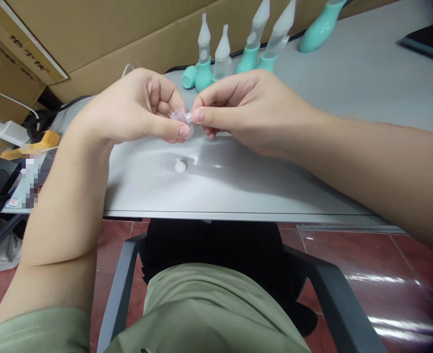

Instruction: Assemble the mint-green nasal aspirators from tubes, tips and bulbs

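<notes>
My left hand [153,110] is closed, thumb and fingers pinching a small clear plastic part [180,115] above the desk. From the other side my right hand [238,105] pinches the narrow end of that same part between thumb and forefinger. Below them a small white rounded piece with a short stub [180,166] lies on the grey desk [146,191]. Just behind my hands stand several nasal aspirators with teal bulbs and white tips, among them a nearer one [203,73]. My fingers partly hide the clear part.
A teal bulb piece [189,77] lies beside the aspirators, and a larger teal bulb [319,32] is farther right. Cardboard [109,39] lines the back. A white charger [13,133] with cables is at left, a dark flat object [429,41] at right. Chair armrests [118,289] flank my lap.
</notes>
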{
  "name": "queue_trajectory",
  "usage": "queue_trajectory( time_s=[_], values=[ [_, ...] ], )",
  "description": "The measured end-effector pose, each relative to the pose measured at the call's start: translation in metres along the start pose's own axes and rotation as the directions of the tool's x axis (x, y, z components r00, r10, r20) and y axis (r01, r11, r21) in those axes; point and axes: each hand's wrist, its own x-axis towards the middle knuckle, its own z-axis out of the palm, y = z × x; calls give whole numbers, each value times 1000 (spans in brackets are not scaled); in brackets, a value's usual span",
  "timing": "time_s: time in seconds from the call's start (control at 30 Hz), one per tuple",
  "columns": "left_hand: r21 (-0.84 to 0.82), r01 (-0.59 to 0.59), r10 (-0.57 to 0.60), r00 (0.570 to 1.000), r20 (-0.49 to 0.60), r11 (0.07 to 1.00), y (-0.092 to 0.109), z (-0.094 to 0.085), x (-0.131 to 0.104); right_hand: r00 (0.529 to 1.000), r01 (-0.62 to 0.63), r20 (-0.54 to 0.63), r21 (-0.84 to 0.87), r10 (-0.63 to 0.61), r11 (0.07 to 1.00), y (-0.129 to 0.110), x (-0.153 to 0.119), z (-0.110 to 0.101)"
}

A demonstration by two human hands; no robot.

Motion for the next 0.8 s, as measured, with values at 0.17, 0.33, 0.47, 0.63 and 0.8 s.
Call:
queue_trajectory(
  time_s=[0.17,0.33,0.47,0.63,0.8],
  values=[
    [4,-6,6,998,61,1000,3,-1,-1,992,-100,84,10,99,995,1,0,-3],
    [-4,20,-19,998,57,1000,4,0,-1,985,-150,98,92,141,984,5,4,1],
    [-37,4,-3,1000,14,999,2,0,-2,982,-178,93,168,165,970,7,5,2],
    [-6,37,-37,999,40,999,3,0,-2,981,-184,102,214,165,959,8,5,2],
    [36,66,-68,995,72,997,6,0,-1,971,-215,150,204,186,955,10,6,0]
  ],
)
